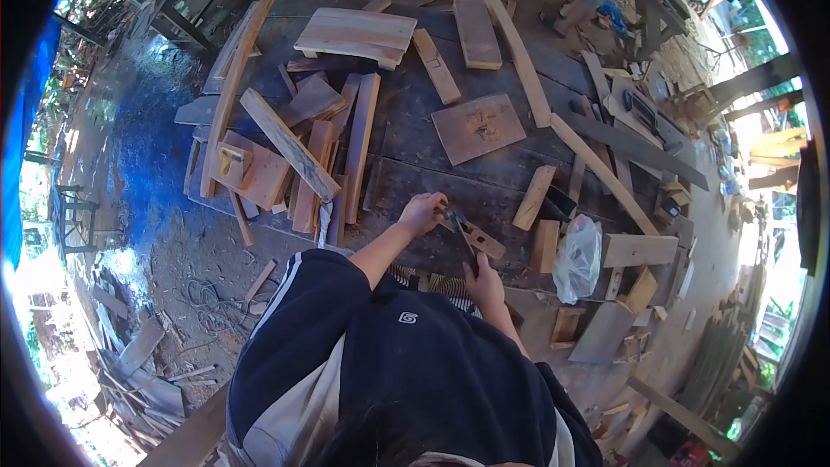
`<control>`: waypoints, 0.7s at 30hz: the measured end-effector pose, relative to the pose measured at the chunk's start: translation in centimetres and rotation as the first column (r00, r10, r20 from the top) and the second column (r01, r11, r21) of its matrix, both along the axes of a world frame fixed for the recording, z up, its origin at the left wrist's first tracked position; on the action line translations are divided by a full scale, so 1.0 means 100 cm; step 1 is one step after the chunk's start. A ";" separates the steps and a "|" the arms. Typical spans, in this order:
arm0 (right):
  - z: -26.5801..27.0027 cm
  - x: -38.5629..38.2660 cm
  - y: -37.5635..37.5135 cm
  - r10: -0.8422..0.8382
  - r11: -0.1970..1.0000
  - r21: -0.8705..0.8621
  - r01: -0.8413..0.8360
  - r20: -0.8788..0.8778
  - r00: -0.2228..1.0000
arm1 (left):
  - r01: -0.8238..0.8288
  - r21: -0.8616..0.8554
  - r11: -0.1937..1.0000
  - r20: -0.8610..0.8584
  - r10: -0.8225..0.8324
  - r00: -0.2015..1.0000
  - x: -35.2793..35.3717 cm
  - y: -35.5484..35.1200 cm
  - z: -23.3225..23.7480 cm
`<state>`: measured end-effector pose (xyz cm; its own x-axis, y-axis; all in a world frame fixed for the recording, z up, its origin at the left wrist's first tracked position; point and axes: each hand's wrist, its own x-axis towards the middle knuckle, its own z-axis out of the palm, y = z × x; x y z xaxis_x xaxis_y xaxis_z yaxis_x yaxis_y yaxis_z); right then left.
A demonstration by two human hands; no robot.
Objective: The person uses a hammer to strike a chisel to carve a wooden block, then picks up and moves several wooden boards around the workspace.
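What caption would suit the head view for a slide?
Left hand and right hand grip a small wooden block on a plank-strewn workbench.

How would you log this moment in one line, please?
left hand: grips tool | right hand: at block | bench: scattered boards

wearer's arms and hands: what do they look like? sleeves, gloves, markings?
Both hands are bare, with no gloves: left hand, right hand. The forearms are bare too. The person wears a short-sleeved dark navy top with a pale grey side panel, white stripes down the left sleeve and a small white logo. No watch or rings can be made out.
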<state>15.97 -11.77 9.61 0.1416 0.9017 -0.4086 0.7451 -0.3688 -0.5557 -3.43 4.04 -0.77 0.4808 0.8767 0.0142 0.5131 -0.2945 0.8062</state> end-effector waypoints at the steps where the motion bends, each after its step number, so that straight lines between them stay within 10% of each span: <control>1: -0.001 0.000 -0.001 0.006 0.999 0.051 -0.006 -0.008 1.000 | 0.006 -0.017 1.000 0.032 -0.006 0.999 0.000 0.000 0.003; 21: -0.002 -0.004 -0.008 -0.045 0.998 0.038 0.043 0.051 0.998 | 0.007 -0.134 0.991 0.024 -0.004 1.000 0.001 0.005 0.012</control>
